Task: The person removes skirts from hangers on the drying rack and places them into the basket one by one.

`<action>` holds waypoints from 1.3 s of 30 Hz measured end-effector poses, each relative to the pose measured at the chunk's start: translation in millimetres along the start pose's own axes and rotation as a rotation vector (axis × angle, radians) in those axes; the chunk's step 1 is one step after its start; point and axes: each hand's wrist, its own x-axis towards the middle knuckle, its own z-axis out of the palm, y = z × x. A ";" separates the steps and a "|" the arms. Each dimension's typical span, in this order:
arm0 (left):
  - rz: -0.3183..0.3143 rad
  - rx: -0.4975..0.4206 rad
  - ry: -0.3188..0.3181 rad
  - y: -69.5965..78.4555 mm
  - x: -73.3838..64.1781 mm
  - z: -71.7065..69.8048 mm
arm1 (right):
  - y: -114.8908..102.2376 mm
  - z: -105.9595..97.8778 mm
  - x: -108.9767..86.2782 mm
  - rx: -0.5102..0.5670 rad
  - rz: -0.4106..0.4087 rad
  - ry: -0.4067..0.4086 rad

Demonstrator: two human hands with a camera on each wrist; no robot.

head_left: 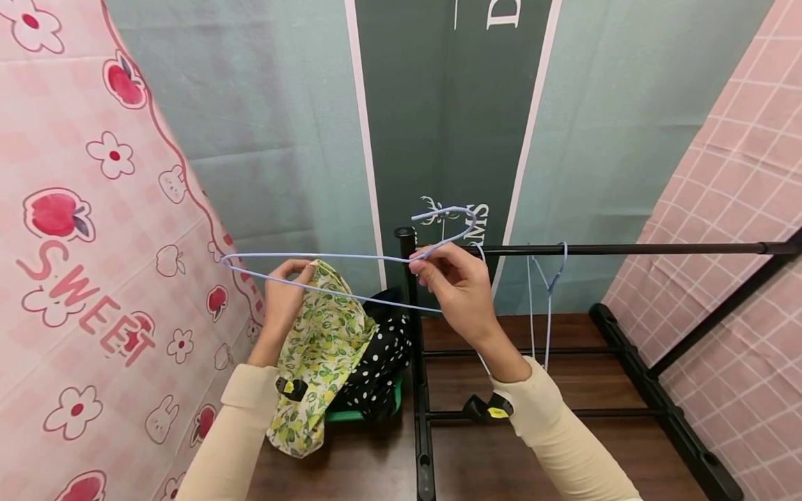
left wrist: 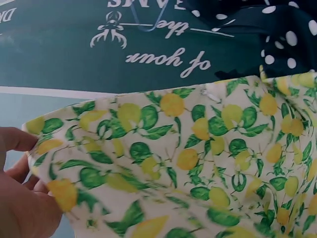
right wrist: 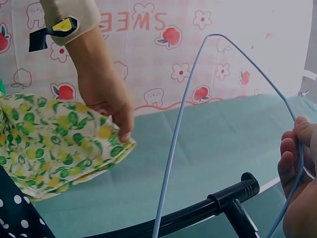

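Observation:
My right hand point(head_left: 460, 285) pinches a light blue wire hanger point(head_left: 313, 255) just under its hook, which curves up above the fingers. The hanger's long frame stretches left, passing in front of my left hand point(head_left: 285, 296) in the head view. Between thumb and fingers, the left hand grips an edge of a white cloth point(left wrist: 163, 144) printed with lemons and green leaves. The lemon cloth hangs down from that hand, over a black cloth with white dots point(head_left: 376, 372). In the right wrist view the hanger's narrow end point(right wrist: 213, 35) points away from the right hand.
A black garment rack point(head_left: 626, 248) stands at the right, its near post end point(head_left: 404, 233) beside the right hand. Another pale blue hanger point(head_left: 549, 299) hangs on its bar. A green basket point(head_left: 344, 416) sits under the cloths on the wooden floor. Printed fabric walls surround the space.

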 end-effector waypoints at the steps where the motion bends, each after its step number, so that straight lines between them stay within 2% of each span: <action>1: -0.014 0.014 -0.024 -1.6 -1.0 0.8 | -0.3 -0.2 -0.1 -0.001 0.002 0.001; 4: -0.040 0.072 -0.110 -6.8 -4.6 2.3 | -0.7 -1.6 -1.2 -0.006 0.010 0.007; 9: -0.050 0.173 -0.304 -20.0 -11.9 5.0 | -1.3 -3.3 -2.1 -0.016 0.021 0.017; 12: -0.063 0.219 -0.388 -28.1 -17.5 8.8 | -1.2 -4.0 -2.8 -0.030 0.029 0.015; 18: -0.090 0.223 -0.459 -40.2 -30.0 18.5 | -0.8 -7.7 -5.5 -0.069 0.049 0.006; 26: -0.146 0.148 -0.592 -49.8 -43.9 32.2 | 1.7 -15.6 -10.4 -0.096 0.076 -0.006; 29: -0.140 0.152 -0.634 -50.5 -46.4 36.9 | 3.1 -19.6 -13.4 -0.098 0.095 -0.015; 35: -0.116 0.149 -0.672 -45.3 -51.1 44.9 | 5.6 -28.9 -19.5 -0.114 0.119 -0.035; 39: -0.052 0.119 -0.679 -38.4 -53.2 50.5 | 6.9 -35.2 -23.2 -0.140 0.138 -0.046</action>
